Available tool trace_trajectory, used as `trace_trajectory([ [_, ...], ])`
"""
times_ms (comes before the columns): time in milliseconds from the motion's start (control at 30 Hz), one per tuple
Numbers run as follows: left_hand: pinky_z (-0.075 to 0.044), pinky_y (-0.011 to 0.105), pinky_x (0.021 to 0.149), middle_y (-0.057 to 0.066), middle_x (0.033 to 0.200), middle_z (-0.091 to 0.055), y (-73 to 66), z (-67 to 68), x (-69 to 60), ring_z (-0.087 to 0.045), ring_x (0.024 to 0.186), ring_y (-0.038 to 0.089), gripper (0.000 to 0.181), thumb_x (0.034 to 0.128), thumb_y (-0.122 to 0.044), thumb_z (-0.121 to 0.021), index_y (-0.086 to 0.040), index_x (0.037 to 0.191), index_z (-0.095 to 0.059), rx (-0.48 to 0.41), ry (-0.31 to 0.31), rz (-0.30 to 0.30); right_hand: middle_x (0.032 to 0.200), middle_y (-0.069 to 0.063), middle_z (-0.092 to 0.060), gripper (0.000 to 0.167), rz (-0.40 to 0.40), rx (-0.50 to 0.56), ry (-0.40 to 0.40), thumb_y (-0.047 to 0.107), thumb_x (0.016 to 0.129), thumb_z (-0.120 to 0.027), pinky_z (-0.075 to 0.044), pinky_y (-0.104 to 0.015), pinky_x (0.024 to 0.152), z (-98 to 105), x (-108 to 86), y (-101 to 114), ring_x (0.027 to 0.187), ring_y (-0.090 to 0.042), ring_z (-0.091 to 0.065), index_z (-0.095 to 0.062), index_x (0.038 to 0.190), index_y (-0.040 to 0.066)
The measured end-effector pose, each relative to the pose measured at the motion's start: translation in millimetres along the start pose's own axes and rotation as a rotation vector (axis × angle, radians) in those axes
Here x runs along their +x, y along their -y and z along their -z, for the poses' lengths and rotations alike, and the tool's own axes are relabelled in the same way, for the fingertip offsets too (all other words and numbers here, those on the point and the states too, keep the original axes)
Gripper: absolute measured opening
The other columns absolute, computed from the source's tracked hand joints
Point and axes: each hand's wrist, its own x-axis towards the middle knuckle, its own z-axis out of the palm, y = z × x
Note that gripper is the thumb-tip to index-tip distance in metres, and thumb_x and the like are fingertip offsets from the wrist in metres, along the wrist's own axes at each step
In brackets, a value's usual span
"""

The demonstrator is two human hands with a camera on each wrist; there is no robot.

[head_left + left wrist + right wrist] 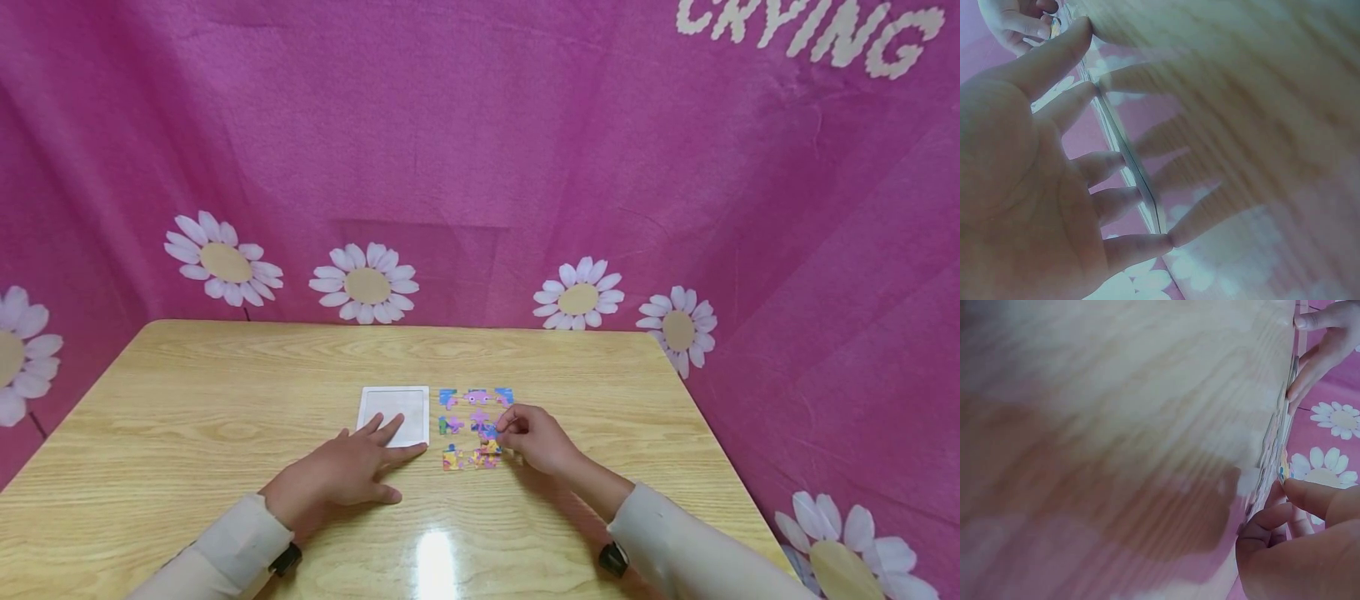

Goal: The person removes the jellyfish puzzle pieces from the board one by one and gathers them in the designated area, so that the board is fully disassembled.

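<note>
My right hand (546, 443) pinches a jigsaw piece (491, 442) with blue and yellow print between thumb and fingertips, over the right side of the laid-out pieces. In the right wrist view the edge of this puzzle piece (1284, 467) shows at the thumb tip. My left hand (347, 468) lies with fingers spread, some of its fingertips on the white puzzle frame (426, 408) and the thumb over the table. Between the hands lie loose rows of jigsaw pieces, among them a pink piece with eyes (477, 397) and a yellow corner piece (452, 459).
The wooden table (225, 400) has a shiny top, with a bright reflection near its front. A pink curtain (450, 125) with white daisies hangs behind it and along the sides. Dark wrist devices sit under both sleeves.
</note>
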Motion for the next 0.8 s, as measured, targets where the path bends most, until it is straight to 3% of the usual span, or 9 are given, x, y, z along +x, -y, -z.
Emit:
trace_trajectory([
  [400,-0.023,0.076,0.113,0.012,0.171,-0.021,-2.4,2.2,-1.2,-0.016,0.156,0.044,0.071,0.0904,-0.045,-0.077,-0.042,0.155,-0.046,-0.02,0.003,0.019,0.081,-0.004,-0.06,0.004,-0.06,-0.051,-0.031,-0.002,0.096,-0.066,-0.038,-0.023,0.052,12.7,-15.7,-16.1,0.064,-0.013,-0.046,-0.065,0.1,-0.001],
  [800,-0.022,0.077,0.113,0.014,0.171,-0.019,-0.9,0.3,-1.3,-0.016,0.156,0.045,0.069,0.093,-0.044,-0.074,-0.039,0.156,-0.046,-0.009,-0.003,-0.006,0.08,0.0,-0.063,0.007,-0.024,-0.17,-0.09,-0.001,0.093,-0.071,-0.042,-0.023,0.057,11.0,-19.2,-23.6,0.069,-0.013,-0.053,-0.067,0.095,0.004],
])
